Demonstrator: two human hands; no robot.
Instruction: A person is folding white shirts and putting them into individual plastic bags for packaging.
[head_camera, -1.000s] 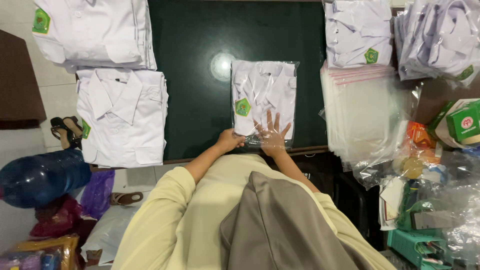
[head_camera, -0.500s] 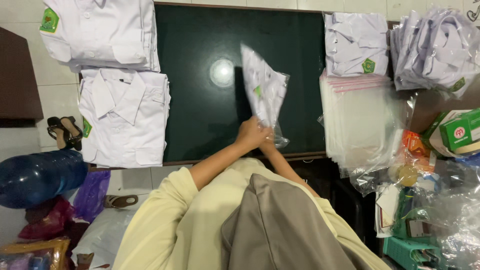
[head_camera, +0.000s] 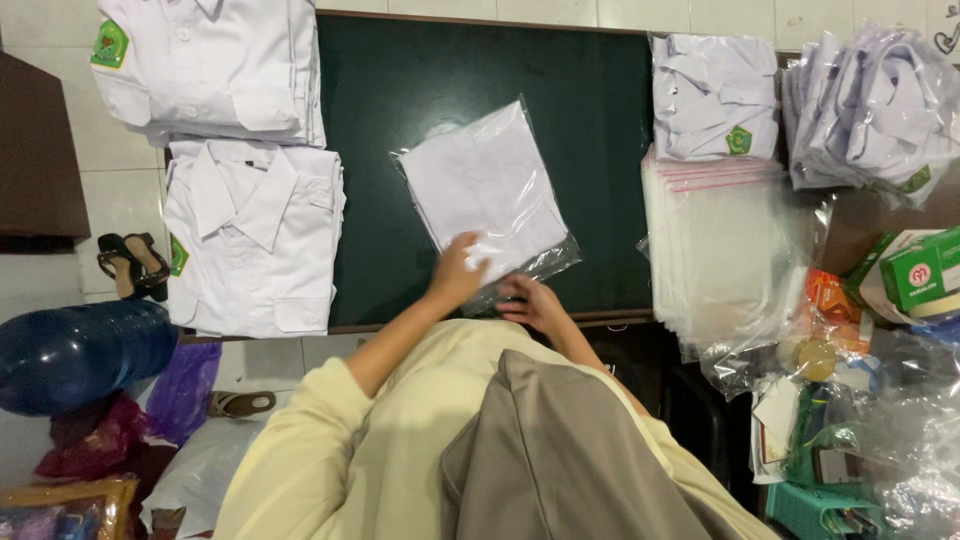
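Note:
A folded white shirt in a clear plastic bag (head_camera: 488, 185) lies plain side up and tilted on the dark green table (head_camera: 400, 90). My left hand (head_camera: 455, 272) grips the package's near edge, thumb on top. Just to the right, my right hand (head_camera: 532, 302) holds the loose bag end at the near right corner. Both hands are at the table's front edge, above my yellow sleeves.
Two piles of folded white shirts (head_camera: 250, 230) with green badges lie at the left. At the right are another shirt pile (head_camera: 715, 95), bagged shirts (head_camera: 870, 100) and a stack of empty clear bags (head_camera: 725, 240). A green box (head_camera: 925, 270), a blue water jug (head_camera: 80, 350) and sandals (head_camera: 130, 265) are nearby.
The bagged shirt lay badge side up under my hands, was lifted on edge and turned over, and now lies plain side up, further left and tilted.

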